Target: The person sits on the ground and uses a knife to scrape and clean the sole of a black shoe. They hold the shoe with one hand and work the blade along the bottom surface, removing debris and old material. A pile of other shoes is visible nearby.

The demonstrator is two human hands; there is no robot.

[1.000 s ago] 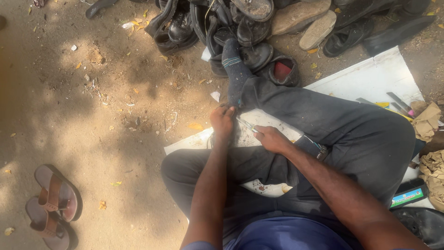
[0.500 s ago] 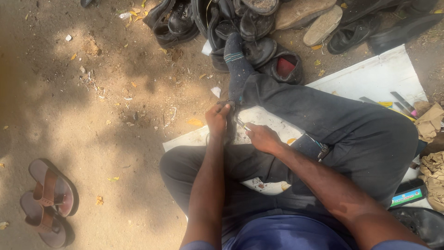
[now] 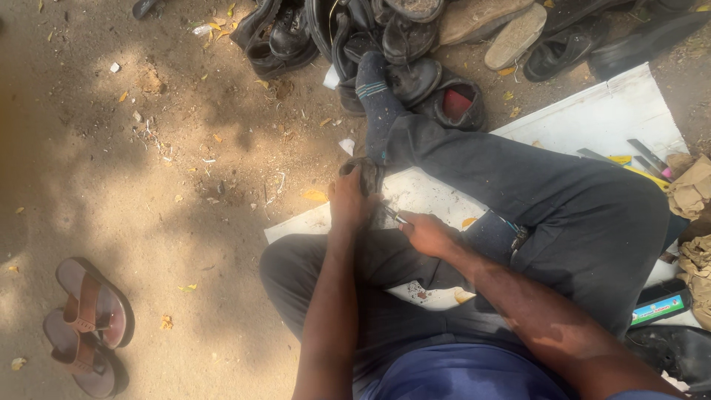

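Note:
I sit on the ground on a white board (image 3: 592, 122), legs in dark trousers, one foot in a dark sock (image 3: 374, 92) stretched forward. My left hand (image 3: 349, 198) grips a dark worn shoe part (image 3: 365, 172) against the board between my legs. Just to its right, my right hand (image 3: 426, 232) holds a thin metal tool (image 3: 392, 215) whose tip points at that dark piece. What exactly the piece is stays partly hidden by my fingers.
A heap of dark shoes (image 3: 385, 41) lies at the top. Two brown sandals (image 3: 89, 322) rest on the dirt at lower left. Hand tools (image 3: 641, 159) lie on the board's right end, beside crumpled paper (image 3: 692, 189) and a small colourful box (image 3: 658, 307).
The view has shifted slightly; both hands stay together on the dark piece, the right hand has drawn a little toward me with the tool.

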